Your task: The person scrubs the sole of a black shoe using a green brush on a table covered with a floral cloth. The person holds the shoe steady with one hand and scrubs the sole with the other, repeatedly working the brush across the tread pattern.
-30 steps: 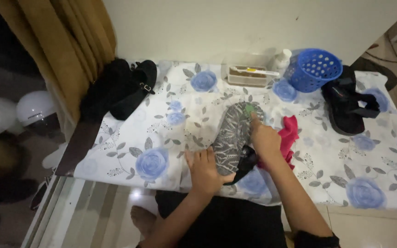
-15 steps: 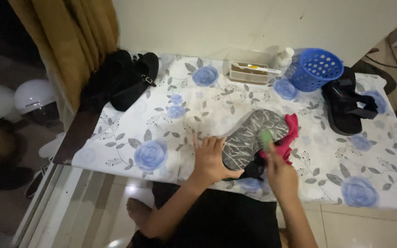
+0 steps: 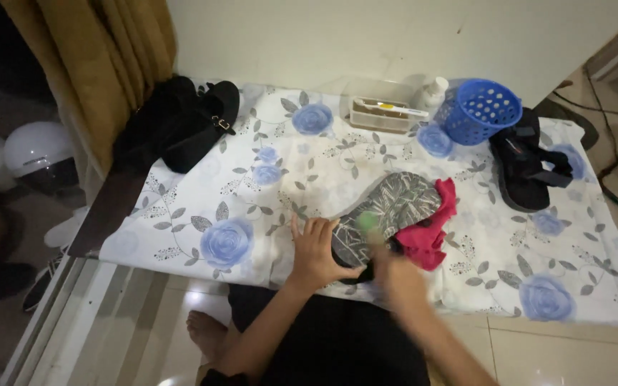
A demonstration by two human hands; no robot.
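Upturned sandal point(image 3: 393, 207) lying sole-up beside red cloth point(image 3: 429, 236), long axis slanting away rightward. Left hand point(image 3: 316, 250) gripping near end, fingers curled. Right hand point(image 3: 395, 275) blurring nearby; finger state unclear.

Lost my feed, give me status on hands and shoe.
Left hand steadies sandal, sole up. Right hand blurred at its heel. Red cloth alongside.

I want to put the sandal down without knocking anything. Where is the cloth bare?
Bare cloth lies left of the left hand, below the black shoes, and at the front right, below the black sandals. It is crowded along the wall: clear box, bottle, blue basket.
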